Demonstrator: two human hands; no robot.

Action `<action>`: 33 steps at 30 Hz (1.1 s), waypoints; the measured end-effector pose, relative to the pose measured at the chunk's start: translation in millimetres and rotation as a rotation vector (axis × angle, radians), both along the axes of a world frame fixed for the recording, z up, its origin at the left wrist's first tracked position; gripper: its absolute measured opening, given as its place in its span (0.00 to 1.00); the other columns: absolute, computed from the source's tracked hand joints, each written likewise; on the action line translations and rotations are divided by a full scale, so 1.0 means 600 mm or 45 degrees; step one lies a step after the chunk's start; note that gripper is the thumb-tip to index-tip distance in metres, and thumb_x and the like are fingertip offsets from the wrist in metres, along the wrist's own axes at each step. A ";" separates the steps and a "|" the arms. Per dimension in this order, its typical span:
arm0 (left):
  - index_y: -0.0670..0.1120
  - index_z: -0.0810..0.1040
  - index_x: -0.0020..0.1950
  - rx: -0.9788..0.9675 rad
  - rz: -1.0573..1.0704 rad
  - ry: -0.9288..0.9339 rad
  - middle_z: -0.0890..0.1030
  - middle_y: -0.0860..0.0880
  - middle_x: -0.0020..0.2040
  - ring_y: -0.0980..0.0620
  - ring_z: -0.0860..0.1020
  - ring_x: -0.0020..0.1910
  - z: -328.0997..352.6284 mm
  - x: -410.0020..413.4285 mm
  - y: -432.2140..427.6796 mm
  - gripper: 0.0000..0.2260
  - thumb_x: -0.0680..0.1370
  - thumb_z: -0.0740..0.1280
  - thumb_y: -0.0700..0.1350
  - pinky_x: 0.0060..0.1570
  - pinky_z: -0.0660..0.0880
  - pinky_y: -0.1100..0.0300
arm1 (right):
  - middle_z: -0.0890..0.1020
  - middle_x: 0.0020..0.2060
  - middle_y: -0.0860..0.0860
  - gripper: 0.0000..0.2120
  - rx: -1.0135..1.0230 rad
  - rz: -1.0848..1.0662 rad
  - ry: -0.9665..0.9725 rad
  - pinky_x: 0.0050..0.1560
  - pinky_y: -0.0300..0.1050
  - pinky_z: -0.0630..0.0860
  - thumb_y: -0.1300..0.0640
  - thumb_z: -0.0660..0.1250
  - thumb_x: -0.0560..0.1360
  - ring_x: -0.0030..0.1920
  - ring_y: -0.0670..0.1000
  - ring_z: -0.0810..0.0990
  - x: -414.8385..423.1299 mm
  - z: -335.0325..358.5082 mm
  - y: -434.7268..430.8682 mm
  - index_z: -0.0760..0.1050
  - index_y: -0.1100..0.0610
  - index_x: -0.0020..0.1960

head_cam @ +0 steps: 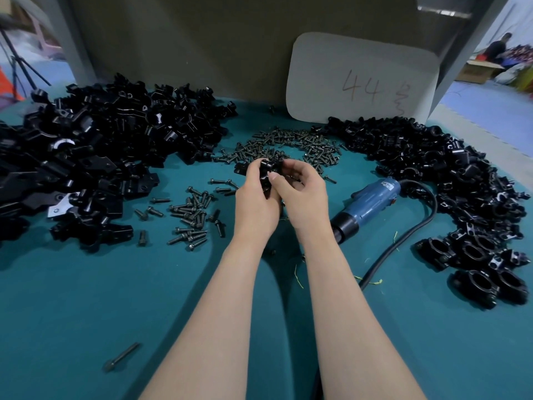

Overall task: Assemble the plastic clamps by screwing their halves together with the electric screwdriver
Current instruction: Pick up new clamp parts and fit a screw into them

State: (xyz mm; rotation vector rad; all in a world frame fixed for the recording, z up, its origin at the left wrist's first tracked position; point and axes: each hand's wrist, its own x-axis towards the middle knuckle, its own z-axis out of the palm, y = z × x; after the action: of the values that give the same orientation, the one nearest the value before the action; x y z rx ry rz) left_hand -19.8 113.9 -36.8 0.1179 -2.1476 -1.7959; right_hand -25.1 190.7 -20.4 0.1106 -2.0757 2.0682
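Observation:
Both hands meet at the table's middle around a black plastic clamp (266, 168). My left hand (255, 194) grips it from the left, fingers curled over its top. My right hand (302, 192) holds its right side with thumb and curled fingers. The blue electric screwdriver (372, 202) lies on the green table (86, 298) just right of my right wrist, untouched, its black cable (415, 235) looping toward me. Loose dark screws (190, 217) lie left of my hands, and a larger screw heap (294, 145) sits behind them.
A big pile of black clamp halves (95, 151) fills the left. Another pile of clamp parts (432, 157) curves along the right, with assembled clamps (487, 267) at the near right. A single long bolt (121, 357) lies near left. A white card marked 44 (360, 79) leans at the back.

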 end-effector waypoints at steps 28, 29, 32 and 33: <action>0.38 0.70 0.52 1.528 -0.189 -0.143 0.79 0.34 0.52 0.45 0.83 0.48 0.036 0.004 -0.034 0.03 0.82 0.60 0.38 0.46 0.81 0.62 | 0.80 0.50 0.52 0.08 0.878 -0.142 -0.264 0.49 0.39 0.70 0.60 0.62 0.79 0.50 0.51 0.78 -0.003 0.017 0.023 0.75 0.57 0.57; 0.39 0.70 0.50 1.351 -0.133 -0.104 0.79 0.36 0.52 0.46 0.83 0.48 0.034 0.002 -0.028 0.03 0.82 0.60 0.38 0.46 0.81 0.63 | 0.80 0.47 0.51 0.07 0.738 -0.175 -0.209 0.51 0.41 0.73 0.60 0.62 0.79 0.49 0.52 0.79 -0.002 0.022 0.023 0.76 0.56 0.55; 0.45 0.73 0.50 0.751 0.030 -0.047 0.79 0.46 0.49 0.49 0.82 0.47 0.023 0.004 -0.012 0.01 0.81 0.62 0.41 0.55 0.79 0.56 | 0.81 0.41 0.50 0.06 0.450 -0.219 -0.049 0.55 0.51 0.77 0.60 0.64 0.78 0.47 0.54 0.82 0.006 0.035 0.017 0.76 0.51 0.45; 0.47 0.74 0.50 0.568 0.062 -0.041 0.80 0.48 0.48 0.47 0.82 0.49 0.021 0.006 -0.010 0.01 0.81 0.63 0.43 0.58 0.77 0.52 | 0.81 0.40 0.50 0.08 0.398 -0.205 -0.016 0.55 0.53 0.78 0.60 0.65 0.78 0.45 0.54 0.81 0.007 0.038 0.014 0.75 0.49 0.43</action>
State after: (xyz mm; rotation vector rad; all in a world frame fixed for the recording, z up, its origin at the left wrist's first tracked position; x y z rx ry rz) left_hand -15.9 108.0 -24.5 0.3033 -1.7104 -2.2249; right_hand -20.6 199.3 2.2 -0.0219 -2.3167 1.6480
